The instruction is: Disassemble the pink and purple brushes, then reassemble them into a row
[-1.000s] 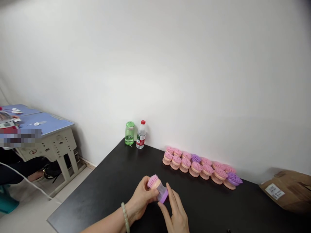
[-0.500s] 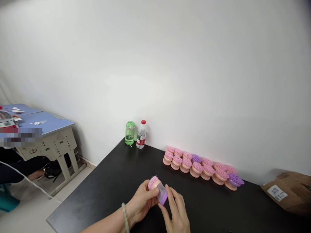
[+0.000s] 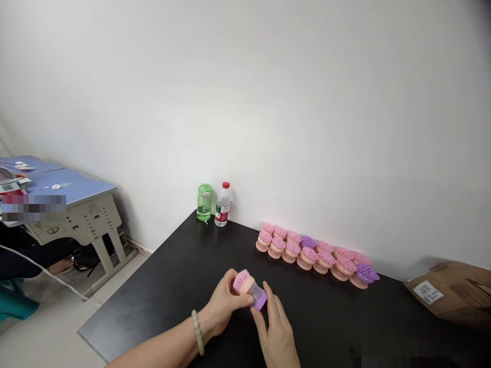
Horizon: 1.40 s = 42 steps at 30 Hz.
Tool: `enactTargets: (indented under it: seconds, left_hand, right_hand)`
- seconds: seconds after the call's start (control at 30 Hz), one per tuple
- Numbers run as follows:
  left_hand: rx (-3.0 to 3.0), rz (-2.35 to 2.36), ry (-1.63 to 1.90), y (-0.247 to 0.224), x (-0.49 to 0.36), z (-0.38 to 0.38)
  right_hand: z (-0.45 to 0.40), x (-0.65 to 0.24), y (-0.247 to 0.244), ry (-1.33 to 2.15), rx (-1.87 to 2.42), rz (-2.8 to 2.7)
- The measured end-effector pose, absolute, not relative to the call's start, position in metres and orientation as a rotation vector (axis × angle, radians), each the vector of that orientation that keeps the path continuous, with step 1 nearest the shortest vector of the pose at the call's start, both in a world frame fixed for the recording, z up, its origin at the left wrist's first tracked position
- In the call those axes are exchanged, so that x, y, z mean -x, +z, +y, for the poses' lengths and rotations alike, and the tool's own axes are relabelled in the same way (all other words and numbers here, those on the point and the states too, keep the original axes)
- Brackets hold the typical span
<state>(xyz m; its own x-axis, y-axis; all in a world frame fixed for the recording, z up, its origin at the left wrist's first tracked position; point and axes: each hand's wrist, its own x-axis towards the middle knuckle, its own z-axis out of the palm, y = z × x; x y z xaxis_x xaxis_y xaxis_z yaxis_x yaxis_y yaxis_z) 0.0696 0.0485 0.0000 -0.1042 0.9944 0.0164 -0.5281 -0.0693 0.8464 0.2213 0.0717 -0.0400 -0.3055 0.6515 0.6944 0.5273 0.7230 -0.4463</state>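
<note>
"Where is the task's thing, and how are the fingers set?"

"A pink-bristled brush with a peach collar and clear plastic body [image 3: 251, 286] is gripped in the closed fingers [image 3: 238, 300] of the left hand [image 3: 224, 302], over a matte black tabletop [image 3: 153, 291]. The right hand [image 3: 276, 340] is held open just beside it, with its fingertips [image 3: 265, 287] at the brush's purple end (whether they touch cannot be told)."

"What lies beyond the fingers?"

"Ahead of them, a row of pink and purple brushes [image 3: 307, 253] is lined up along a white wall [image 3: 307, 102]. Up and left of the fingers, a green plastic bottle [image 3: 204, 202] and a red-capped water bottle [image 3: 222, 205] are placed. To the right, a brown cardboard parcel [image 3: 448, 291] is seen."

"And the room for moving?"

"Bare tabletop is left around the hands. Left of the fingers, the table's edge drops to a pale floor [image 3: 49, 327]."
</note>
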Motion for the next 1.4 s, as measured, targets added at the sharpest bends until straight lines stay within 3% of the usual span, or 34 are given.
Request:
enactTargets:
  seconds: [0.37,0.67,1.4]
  left_hand:
    - [-0.829,0.473,1.372,0.015,-0.057,0.041]
    - [-0.766,0.504,1.392,0.014,-0.065,0.039]
    - [-0.753,0.555,1.379,0.012,-0.054,0.043]
  right_hand:
    - [0.048,-0.219,-0.038,0.394,0.826,-1.825]
    - [0.061,-0.222,-0.039,0.197,0.769,-1.907]
    - [0.058,-0.215,-0.022,0.351,0.773,-1.775]
